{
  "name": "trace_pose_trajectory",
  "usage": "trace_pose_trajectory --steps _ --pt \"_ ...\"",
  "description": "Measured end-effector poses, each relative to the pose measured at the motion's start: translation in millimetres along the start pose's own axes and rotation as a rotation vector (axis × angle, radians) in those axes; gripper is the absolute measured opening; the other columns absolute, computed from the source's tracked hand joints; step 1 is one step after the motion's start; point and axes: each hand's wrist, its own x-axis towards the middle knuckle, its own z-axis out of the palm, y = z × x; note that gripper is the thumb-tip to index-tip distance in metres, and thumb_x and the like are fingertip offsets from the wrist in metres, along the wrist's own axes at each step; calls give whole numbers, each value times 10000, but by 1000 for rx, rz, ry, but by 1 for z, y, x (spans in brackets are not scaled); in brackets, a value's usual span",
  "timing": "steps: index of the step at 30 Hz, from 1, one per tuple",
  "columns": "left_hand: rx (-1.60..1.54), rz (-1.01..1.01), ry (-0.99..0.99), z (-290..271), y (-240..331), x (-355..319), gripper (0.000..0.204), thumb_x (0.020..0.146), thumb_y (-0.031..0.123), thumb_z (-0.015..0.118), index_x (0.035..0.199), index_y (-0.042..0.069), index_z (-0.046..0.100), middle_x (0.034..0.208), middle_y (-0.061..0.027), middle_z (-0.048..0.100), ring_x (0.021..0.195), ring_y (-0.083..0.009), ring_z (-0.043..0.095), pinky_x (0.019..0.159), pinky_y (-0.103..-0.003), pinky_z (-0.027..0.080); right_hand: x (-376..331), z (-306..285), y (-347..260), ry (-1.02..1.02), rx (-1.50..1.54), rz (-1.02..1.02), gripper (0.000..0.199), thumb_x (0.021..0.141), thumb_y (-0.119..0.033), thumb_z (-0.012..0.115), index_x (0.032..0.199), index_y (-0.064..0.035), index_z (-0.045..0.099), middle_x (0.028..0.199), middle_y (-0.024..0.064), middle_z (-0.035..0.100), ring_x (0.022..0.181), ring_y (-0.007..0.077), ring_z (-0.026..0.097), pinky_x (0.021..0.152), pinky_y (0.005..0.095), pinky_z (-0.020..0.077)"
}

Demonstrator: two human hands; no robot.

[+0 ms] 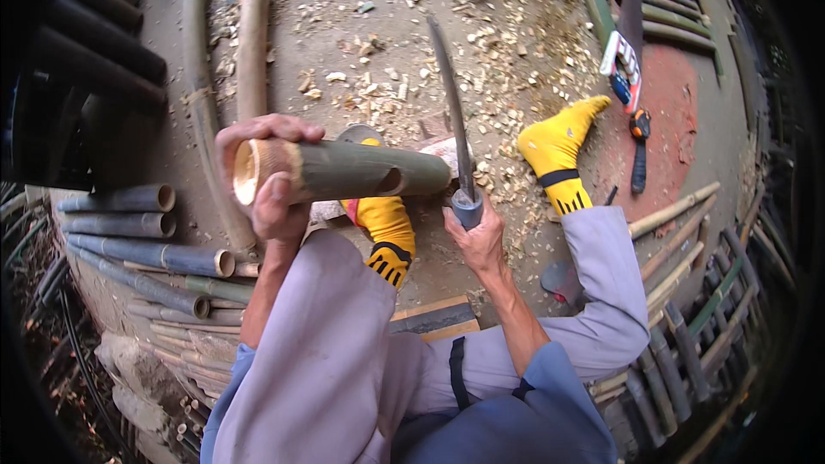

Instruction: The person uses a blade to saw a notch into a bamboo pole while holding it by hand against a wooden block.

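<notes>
My left hand (266,174) grips the near cut end of a thick green bamboo section (352,170), held level across my knees. My right hand (478,236) is shut on the grey handle of a long curved knife (453,112), whose blade points up and away, next to the far end of the bamboo. My feet in yellow socks (557,150) rest on the chip-strewn ground, one under the bamboo, one to the right.
Bamboo poles (146,253) are stacked at left, more slats (687,309) at right. Two long poles (251,30) lie on the ground at upper left. A handsaw (626,51) and a tape measure (639,125) lie at upper right. Wood chips (507,43) cover the floor.
</notes>
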Motion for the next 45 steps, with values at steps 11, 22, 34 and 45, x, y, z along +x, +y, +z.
trace_pose_trajectory --steps 11,22,34,45 --pt "-214 -688 1171 -97 -21 25 468 862 403 582 1103 10 500 1147 -143 537 950 -284 557 822 -414 497 0 8 51 -86 -61 160 358 805 -270 736 970 -1 568 716 113 646 635 226 638 582 366 504" --pt "122 -890 459 -72 -54 -46 264 859 132 617 1084 -3 588 925 -69 625 809 -144 605 706 -281 512 -34 16 49 14 -579 -80 470 826 -224 694 1154 10 453 978 226 585 912 404 572 776 470 473" --pt "813 -603 195 -93 -49 -78 252 823 58 623 1071 19 636 967 -47 644 891 -125 597 782 -262 481 129 -48 -77 107 -396 -223 387 833 -257 654 1075 37 586 724 129 573 661 244 566 642 394 461" --pt "836 -684 231 -99 -19 -83 247 833 43 631 1075 -2 625 1001 -41 617 940 -126 571 844 -257 452 384 -3 -89 142 -970 -530 434 827 -317 607 1112 2 535 1090 228 526 1000 371 512 845 439 425"
